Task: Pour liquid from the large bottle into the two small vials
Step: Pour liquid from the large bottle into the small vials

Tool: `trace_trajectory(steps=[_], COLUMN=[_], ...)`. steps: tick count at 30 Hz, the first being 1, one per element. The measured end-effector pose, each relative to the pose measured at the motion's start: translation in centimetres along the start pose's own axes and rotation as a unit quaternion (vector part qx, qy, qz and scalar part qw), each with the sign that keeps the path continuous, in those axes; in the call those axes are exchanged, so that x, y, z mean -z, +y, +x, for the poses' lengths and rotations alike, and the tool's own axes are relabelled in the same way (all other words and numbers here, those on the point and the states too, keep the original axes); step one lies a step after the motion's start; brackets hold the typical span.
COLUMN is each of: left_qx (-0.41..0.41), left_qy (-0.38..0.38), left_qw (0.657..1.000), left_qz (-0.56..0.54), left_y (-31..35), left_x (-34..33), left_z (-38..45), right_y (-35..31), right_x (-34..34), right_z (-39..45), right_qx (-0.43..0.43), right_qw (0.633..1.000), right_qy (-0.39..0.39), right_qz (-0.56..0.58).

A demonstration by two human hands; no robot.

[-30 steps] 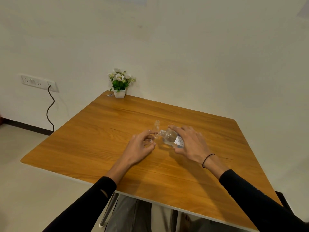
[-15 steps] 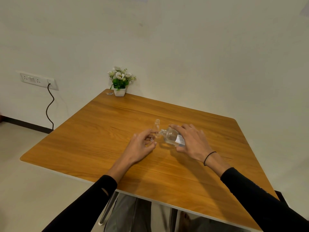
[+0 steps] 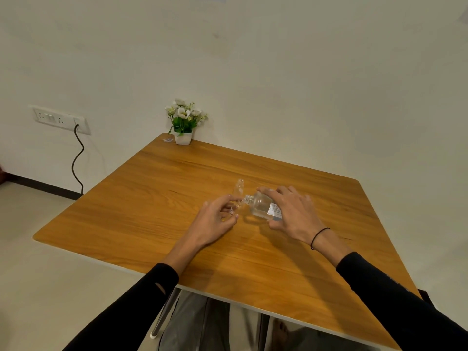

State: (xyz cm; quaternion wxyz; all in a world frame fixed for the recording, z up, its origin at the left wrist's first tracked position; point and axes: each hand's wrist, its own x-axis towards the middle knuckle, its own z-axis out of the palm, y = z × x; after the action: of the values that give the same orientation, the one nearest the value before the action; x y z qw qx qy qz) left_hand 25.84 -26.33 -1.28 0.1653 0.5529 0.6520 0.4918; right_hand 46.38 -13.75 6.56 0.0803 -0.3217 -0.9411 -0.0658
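Near the middle of the frame, my right hand [image 3: 291,214] is gripping the large bottle [image 3: 260,206], tilting it so its neck is pointing left at the mouth of a small vial [image 3: 234,210]. My left hand [image 3: 215,219] is pinching that vial between thumb and fingers on the wooden table [image 3: 152,198]. A 2nd vial [image 3: 239,190] is standing upright just behind, free of both hands.

On the orange-brown wooden table [image 3: 157,198], the right hand [image 3: 293,214] grips a clear glass large bottle with a white label [image 3: 260,207] — tipped sideways, neck at a small clear vial [image 3: 234,210] pinched by the left hand [image 3: 215,219]. A second clear vial [image 3: 239,188] stands upright just behind — beyond, a white-potted flower plant [image 3: 183,122].
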Motion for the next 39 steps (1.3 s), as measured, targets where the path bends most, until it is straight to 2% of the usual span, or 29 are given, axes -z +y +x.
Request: trace_trajectory(steps=[39], left_qx=[-0.002], left_qy=[0.000], left_qw=[1.000], left_qz=[0.016], left_y=[0.28], left_x=[0.12], left_z=[0.19], right_y=[-0.22], right_x=[0.99], right_z=[0.12], right_qx=[0.001], right_qw=[0.999], right_qy=[-0.004], right_qz=[-0.033])
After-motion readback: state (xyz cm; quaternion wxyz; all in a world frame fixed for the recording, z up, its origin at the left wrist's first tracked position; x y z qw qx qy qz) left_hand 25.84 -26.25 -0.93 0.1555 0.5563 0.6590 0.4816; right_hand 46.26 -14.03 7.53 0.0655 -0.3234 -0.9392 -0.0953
